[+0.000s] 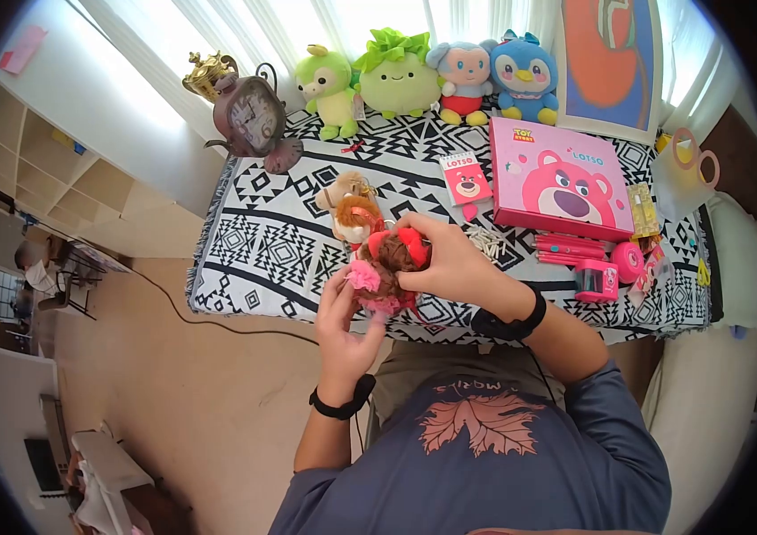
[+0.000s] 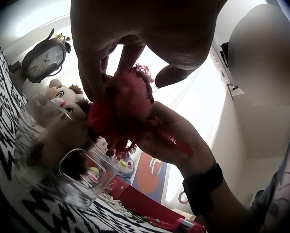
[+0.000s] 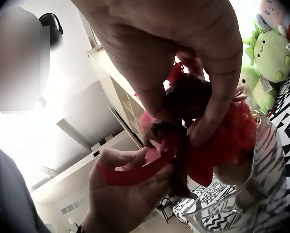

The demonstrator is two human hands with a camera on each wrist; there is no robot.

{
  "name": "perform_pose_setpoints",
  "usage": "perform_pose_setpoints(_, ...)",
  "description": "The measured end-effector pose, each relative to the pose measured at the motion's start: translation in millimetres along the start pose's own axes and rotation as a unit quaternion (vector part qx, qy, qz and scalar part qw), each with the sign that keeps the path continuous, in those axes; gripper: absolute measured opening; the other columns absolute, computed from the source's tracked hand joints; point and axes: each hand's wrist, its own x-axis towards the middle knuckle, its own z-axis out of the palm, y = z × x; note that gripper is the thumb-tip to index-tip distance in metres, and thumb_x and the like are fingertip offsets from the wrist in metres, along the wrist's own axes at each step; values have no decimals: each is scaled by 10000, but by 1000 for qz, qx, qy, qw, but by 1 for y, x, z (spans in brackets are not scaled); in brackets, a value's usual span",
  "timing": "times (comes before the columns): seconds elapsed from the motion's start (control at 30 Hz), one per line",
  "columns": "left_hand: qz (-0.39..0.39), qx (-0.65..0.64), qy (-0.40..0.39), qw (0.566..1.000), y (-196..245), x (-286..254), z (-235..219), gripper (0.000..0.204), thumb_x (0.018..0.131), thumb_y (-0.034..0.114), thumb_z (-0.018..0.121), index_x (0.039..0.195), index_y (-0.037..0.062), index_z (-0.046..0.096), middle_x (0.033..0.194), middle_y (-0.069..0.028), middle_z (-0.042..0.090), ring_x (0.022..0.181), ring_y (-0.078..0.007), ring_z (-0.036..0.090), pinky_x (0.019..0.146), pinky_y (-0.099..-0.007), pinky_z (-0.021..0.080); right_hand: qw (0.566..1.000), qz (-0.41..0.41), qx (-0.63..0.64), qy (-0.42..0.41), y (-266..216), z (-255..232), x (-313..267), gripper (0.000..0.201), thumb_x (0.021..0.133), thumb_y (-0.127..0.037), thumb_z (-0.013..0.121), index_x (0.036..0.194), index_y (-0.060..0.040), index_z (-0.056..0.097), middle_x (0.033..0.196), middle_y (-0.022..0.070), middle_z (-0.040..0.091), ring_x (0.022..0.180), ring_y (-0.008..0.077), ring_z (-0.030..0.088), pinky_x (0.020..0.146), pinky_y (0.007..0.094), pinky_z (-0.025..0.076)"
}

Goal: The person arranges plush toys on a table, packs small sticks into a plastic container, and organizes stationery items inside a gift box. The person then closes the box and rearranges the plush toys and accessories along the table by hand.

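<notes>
Over the table's front edge, both hands hold a small brown fluffy bundle (image 1: 393, 259) with a red bow and pink ruffles. My left hand (image 1: 347, 330) grips its pink ruffled side from below left. From the right, my right hand (image 1: 454, 263) pinches the brown part beside the red bow, fingertips curled in. A loose red ribbon (image 3: 135, 174) trails across the left palm in the right wrist view. Beside the bundle stands a clear plastic box (image 2: 89, 196) with brown plush toys (image 2: 62, 138) at it. The bundle's exact kind is hidden by the fingers.
A patterned cloth (image 1: 253, 232) covers the table. Plush toys (image 1: 396, 76) and an ornate clock (image 1: 253, 116) line the back. To the right lie a pink box (image 1: 565, 178), a small notepad (image 1: 467, 181), white sticks (image 1: 488, 242) and a pink sharpener-like box (image 1: 596, 281).
</notes>
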Motion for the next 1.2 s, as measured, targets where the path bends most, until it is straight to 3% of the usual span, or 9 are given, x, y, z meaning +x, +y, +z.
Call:
perform_pose_setpoints(0.17, -75, 27, 25, 997, -9, 0, -1, 567, 791, -2, 844, 1314, -55, 631, 1395, -167, 608, 1230, -238, 673, 989, -353, 600, 1000, -22, -12, -14, 13, 5, -9, 524, 787, -159, 844, 1252, -4, 659, 1006, 171, 732, 923, 263, 735, 852, 376, 578)
perform_pose_setpoints(0.27, -33, 111, 6, 993, -19, 1, -11, 577, 780, 4, 854, 1317, -17, 644, 1296, -134, 688, 1168, -207, 699, 968, -349, 599, 992, -112, -47, -22, 28, 1, -13, 577, 839, -205, 884, 1328, -7, 650, 1051, 125, 729, 945, 156, 703, 826, 331, 583)
perform_pose_setpoints(0.33, 39, 197, -23, 979, -22, 0, -15, 575, 723, 48, 894, 1254, 18, 676, 1215, -151, 742, 1106, -254, 736, 957, -370, 589, 995, -69, -56, -52, 28, 0, -18, 644, 809, -288, 924, 1321, -2, 657, 1047, 181, 718, 938, 289, 718, 845, 376, 568)
perform_pose_setpoints(0.43, 89, 241, -30, 966, -21, 1, -16, 519, 692, 76, 910, 1166, 30, 703, 1197, -167, 752, 1064, -312, 749, 951, -389, 577, 993, -49, -90, -63, 28, 0, -19, 624, 824, -298, 917, 1307, 4, 661, 1087, 199, 708, 934, 325, 702, 844, 393, 563)
perform_pose_setpoints(0.53, 37, 193, -40, 980, -16, 1, -18, 466, 685, 97, 929, 1097, 37, 719, 1173, -161, 753, 1050, -320, 745, 929, -392, 578, 984, -101, -137, -51, 36, 2, -14, 608, 834, -305, 911, 1294, 10, 669, 1125, 208, 687, 957, 357, 690, 851, 414, 560)
perform_pose_setpoints(0.67, 48, 207, -63, 975, -14, 4, -21, 461, 674, 117, 952, 1070, 41, 729, 1164, -160, 752, 1031, -311, 743, 915, -384, 580, 984, -87, -140, -63, 42, 4, -8, 606, 823, -324, 920, 1284, -12, 681, 1301, 221, 670, 1096, 368, 696, 954, 411, 554)
perform_pose_setpoints(0.73, 2, 192, -69, 979, -10, 4, -21, 468, 667, 131, 966, 1065, 42, 736, 1157, -158, 750, 1009, -303, 743, 898, -376, 582, 970, -188, -147, -39, 47, 5, -4, 604, 820, -308, 922, 1268, 12, 675, 1400, 238, 621, 1236, 383, 655, 1035, 416, 527)
perform_pose_setpoints(0.83, 10, 199, -72, 977, -7, 5, -21, 475, 671, 148, 972, 1074, 38, 745, 1133, -153, 755, 985, -289, 746, 876, -367, 585, 979, -129, -122, -104, 40, -2, 1, 616, 813, -298, 928, 1261, 37, 668, 1464, 244, 581, 1323, 398, 610, 1089, 415, 502)
perform_pose_setpoints(1.2, -17, 253, -120, 960, -7, 12, -23, 437, 716, 152, 879, 1118, 28, 762, 1055, -124, 696, 862, -277, 677, 767, -385, 571, 980, -140, -117, -84, 52, 0, 10, 572, 864, -298, 889, 1272, 42, 674, 1466, 218, 550, 1291, 391, 610, 1075, 424, 502)
